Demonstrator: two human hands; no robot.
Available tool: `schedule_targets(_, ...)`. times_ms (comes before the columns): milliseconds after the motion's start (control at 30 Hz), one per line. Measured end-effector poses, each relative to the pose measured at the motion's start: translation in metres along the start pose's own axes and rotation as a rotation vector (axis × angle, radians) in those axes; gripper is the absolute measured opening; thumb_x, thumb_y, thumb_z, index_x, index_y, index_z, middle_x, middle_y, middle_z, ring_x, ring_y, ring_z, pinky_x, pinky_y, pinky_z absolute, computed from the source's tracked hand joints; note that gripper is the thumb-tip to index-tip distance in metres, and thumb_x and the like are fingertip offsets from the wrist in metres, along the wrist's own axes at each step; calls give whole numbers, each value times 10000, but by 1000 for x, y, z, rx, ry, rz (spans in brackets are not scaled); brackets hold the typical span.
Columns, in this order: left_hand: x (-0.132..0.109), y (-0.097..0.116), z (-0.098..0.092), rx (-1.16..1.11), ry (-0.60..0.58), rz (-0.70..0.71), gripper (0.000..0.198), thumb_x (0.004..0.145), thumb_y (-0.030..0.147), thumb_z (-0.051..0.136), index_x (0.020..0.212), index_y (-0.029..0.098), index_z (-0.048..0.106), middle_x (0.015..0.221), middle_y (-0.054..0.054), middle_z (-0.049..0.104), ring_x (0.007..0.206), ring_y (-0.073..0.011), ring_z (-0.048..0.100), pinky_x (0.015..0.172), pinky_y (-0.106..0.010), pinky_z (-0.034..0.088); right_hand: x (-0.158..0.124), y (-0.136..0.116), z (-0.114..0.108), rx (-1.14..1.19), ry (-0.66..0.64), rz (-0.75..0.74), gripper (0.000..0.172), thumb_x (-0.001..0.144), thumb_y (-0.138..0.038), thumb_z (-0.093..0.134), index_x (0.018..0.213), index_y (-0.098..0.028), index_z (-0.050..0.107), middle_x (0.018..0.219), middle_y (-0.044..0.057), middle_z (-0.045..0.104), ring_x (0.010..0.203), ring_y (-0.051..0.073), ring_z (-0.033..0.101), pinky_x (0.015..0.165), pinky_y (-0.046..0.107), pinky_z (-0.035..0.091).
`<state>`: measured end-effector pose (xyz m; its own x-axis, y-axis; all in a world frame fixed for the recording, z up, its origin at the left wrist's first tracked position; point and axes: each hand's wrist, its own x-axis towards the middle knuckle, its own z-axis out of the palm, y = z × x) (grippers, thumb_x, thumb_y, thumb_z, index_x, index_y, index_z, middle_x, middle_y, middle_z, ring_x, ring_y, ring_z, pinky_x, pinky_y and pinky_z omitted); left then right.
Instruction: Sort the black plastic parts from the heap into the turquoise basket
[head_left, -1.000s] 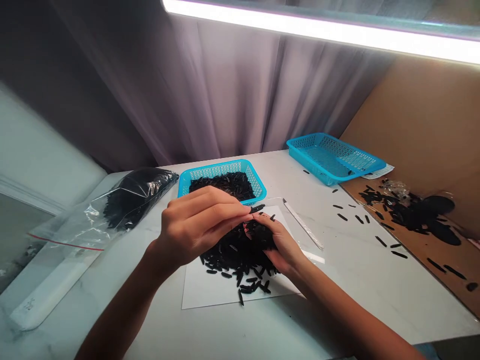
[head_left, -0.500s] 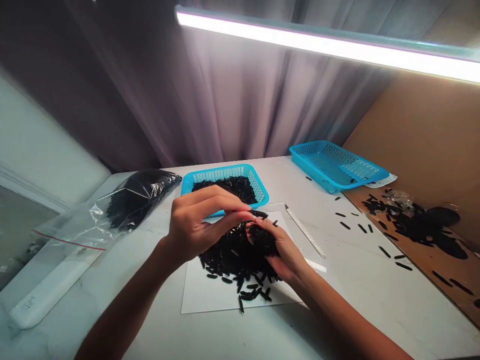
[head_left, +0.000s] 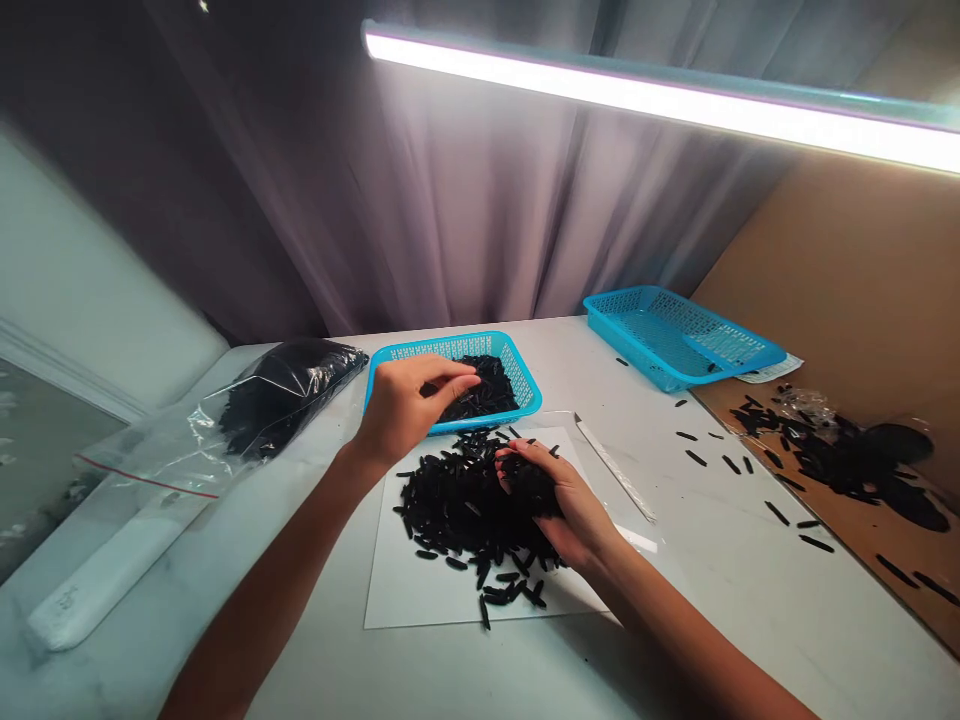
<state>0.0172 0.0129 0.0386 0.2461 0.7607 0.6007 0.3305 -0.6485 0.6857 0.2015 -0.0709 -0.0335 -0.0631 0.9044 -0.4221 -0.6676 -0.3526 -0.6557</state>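
Observation:
A heap of small black oblong pieces [head_left: 457, 500] lies on a white sheet [head_left: 427, 595] in front of me. My right hand [head_left: 559, 500] is cupped palm up at the heap's right side, closed loosely on a handful of the pieces. My left hand [head_left: 409, 400] hovers over the near blue basket [head_left: 525, 380], fingers pinched together above the black pieces inside; what they hold is too small to make out.
A clear bag of black pieces [head_left: 262, 400] lies at the left. A second blue basket [head_left: 679, 335] stands at the back right. Loose pieces and a dark pile [head_left: 847, 455] lie on cardboard at the right. A clear strip [head_left: 615, 468] lies beside the sheet.
My left hand has moved away from my right hand, up and back to the near blue basket. My right hand has stayed at the heap with its handful.

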Motion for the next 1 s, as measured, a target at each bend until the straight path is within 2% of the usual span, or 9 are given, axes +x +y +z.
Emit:
schedule_targets(100, 4, -24, 4, -68, -26, -148, 177, 804, 219, 777, 969, 159, 790, 936, -77, 804, 841, -213, 777, 813, -348, 654, 0, 0, -1, 13, 5, 15, 154, 736, -272, 847, 790, -149, 773, 814, 25, 735, 781, 144, 654, 738, 237, 562)
schedule_targets(167, 5, -27, 3, -119, -57, -171, 229, 809, 200, 762, 1030, 139, 772, 960, -83, 803, 891, -213, 779, 850, -343, 657, 0, 0, -3, 25, 4, 23, 153, 728, -267, 853, 804, -156, 780, 821, 24, 740, 785, 147, 661, 738, 234, 562)
schedule_targets(300, 4, -5, -2, -309, -77, -210, 252, 789, 171, 781, 1039, 147, 755, 975, -60, 799, 960, -187, 766, 925, -310, 641, 1, 1, -4, 27, 0, 32, 148, 738, -271, 849, 821, -165, 787, 824, 26, 748, 788, 151, 668, 740, 237, 565)
schedule_targets(400, 1, 18, -6, -474, -44, -207, 262, 770, 139, 804, 1023, 164, 742, 939, -35, 791, 935, -175, 766, 882, -283, 656, 1, 1, -5, 24, 4, 37, 152, 739, -277, 849, 817, -164, 784, 824, 27, 746, 798, 154, 667, 759, 246, 568)
schedule_targets(567, -5, 44, -11, -466, 34, -142, 226, 785, 101, 792, 989, 171, 725, 976, -30, 773, 891, -167, 771, 844, -266, 670, 0, 2, -3, 6, 4, 30, 167, 739, -286, 847, 811, -155, 772, 840, 34, 741, 810, 155, 658, 759, 249, 565)
schedule_targets(1000, -12, 59, -13, -400, 109, -51, 341, 776, 20, 764, 1071, 171, 684, 1100, -45, 758, 899, -174, 782, 791, -231, 691, 0, 1, -1, 31, 17, 61, 143, 730, -260, 855, 803, -167, 774, 813, 25, 753, 728, 143, 661, 708, 243, 564)
